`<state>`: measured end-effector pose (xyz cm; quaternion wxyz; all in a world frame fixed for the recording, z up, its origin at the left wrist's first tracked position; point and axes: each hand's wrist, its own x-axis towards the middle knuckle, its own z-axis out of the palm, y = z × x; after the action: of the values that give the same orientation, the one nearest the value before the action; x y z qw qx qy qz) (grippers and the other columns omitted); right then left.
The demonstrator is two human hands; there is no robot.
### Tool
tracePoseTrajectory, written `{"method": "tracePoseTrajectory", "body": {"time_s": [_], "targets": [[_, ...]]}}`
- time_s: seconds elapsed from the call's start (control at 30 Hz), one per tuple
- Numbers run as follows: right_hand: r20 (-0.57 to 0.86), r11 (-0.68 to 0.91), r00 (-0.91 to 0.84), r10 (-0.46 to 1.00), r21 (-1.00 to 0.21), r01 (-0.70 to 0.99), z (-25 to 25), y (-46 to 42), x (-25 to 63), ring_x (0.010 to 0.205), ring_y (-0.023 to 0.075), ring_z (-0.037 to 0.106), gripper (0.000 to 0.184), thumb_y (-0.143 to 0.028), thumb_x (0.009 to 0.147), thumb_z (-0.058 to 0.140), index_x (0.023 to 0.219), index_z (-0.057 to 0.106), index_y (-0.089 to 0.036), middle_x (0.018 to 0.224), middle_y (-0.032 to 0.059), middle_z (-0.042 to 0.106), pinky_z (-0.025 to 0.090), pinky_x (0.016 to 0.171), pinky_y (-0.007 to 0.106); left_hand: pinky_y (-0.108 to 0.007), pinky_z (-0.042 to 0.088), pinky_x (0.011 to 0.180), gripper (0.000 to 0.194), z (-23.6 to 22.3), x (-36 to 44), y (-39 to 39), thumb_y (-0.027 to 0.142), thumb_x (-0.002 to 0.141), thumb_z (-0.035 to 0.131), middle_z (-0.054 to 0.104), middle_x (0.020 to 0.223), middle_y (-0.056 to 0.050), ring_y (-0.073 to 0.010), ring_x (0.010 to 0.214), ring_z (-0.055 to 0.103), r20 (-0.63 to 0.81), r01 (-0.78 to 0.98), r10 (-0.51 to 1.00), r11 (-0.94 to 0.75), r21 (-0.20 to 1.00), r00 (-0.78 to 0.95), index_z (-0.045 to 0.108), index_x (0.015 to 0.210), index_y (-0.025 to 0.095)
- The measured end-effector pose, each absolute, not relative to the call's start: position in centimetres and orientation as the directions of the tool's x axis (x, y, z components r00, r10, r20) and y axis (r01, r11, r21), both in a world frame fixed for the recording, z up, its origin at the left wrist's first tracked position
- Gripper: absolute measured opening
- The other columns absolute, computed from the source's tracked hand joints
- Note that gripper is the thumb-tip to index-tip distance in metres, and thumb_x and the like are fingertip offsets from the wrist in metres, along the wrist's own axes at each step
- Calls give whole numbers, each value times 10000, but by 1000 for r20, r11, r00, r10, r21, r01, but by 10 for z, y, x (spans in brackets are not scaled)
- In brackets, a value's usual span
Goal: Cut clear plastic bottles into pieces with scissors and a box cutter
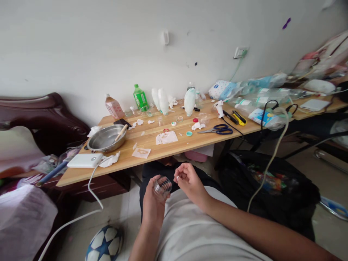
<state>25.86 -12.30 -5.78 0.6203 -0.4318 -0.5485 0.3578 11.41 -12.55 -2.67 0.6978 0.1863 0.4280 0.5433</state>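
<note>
Above my lap, my left hand (154, 201) is closed around a clear plastic cup-like piece (162, 185), which looks like the cut end of a bottle. To its right, my right hand (190, 183) has its fingers curled in a pinch. A tiny white bit (178, 177) shows at the fingertips, too small to name. The two hands are apart. Beyond them on the wooden table (125, 165) lie a torn paper sheet (166, 137), a green cap (189, 133), crumpled tissue (198, 125) and blue-handled scissors (220, 129).
A metal bowl (107, 139) with a wooden stick and a white power bank (85, 160) are at the left. A glue gun (219, 108), a yellow cutter (239, 118) and several plastic bottles (261, 98) are at the right. A cable (272, 159) hangs over a black bag (272, 195).
</note>
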Motion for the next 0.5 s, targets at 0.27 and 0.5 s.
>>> {"method": "tracePoseTrajectory", "body": {"time_s": [0.27, 0.5], "targets": [[574, 465, 133, 808, -760, 455, -49, -134, 265, 959, 217, 618, 399, -156, 880, 594, 1237, 439, -247, 1044, 67, 572, 573, 842, 414, -238, 415, 542, 210, -29, 99, -124, 369, 813, 705, 683, 830, -65, -180, 707, 577, -77, -52, 980, 88, 995, 186, 781, 790, 175], [748, 575, -97, 656, -413, 706, -46, -141, 275, 1148, 302, 575, 448, -97, 932, 556, 1338, 458, -255, 1186, 138, 596, 496, 957, 543, -267, 487, 671, 179, -28, 101, -123, 362, 736, 823, 730, 926, -96, -242, 860, 626, -60, 69, 974, 46, 997, 220, 827, 838, 214]]}}
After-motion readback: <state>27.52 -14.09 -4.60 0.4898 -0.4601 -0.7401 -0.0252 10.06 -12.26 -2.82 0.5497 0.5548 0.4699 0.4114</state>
